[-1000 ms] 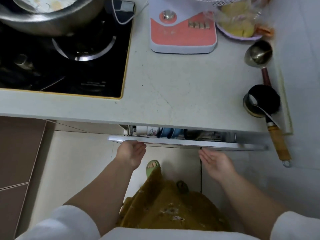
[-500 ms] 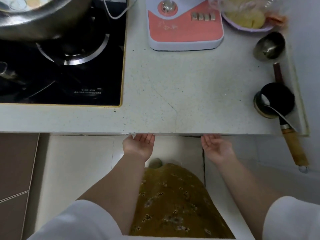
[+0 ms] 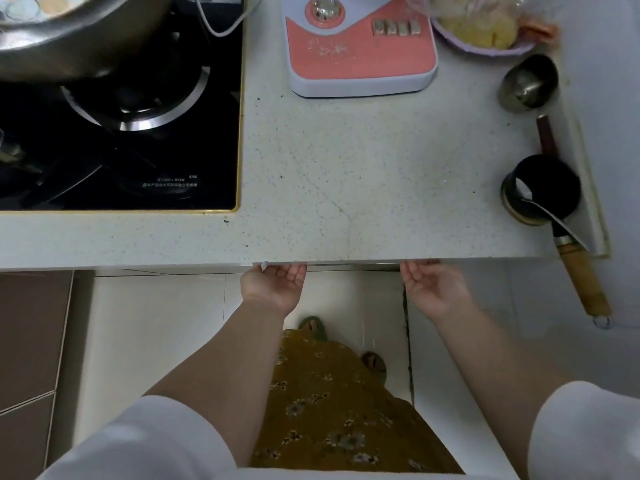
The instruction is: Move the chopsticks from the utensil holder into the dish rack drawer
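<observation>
My left hand [image 3: 275,284] and my right hand [image 3: 433,289] are palm-up just under the front edge of the speckled white countertop [image 3: 381,161], fingertips hidden beneath the lip. The dish rack drawer sits pushed in under the counter; only a thin metal strip [image 3: 346,263] shows at the edge. Both hands hold nothing, fingers apart. No chopsticks or utensil holder are in view.
A black gas hob [image 3: 117,133] with a steel pot [image 3: 69,32] fills the left. A pink and white appliance [image 3: 360,46] stands at the back. Two ladles [image 3: 528,83] and a wooden-handled scoop [image 3: 543,192] lie along the right edge. Tiled floor below.
The drawer, slightly open a second ago with dishes showing, has slid shut under the counter. Both hands followed it forward to the counter's edge.
</observation>
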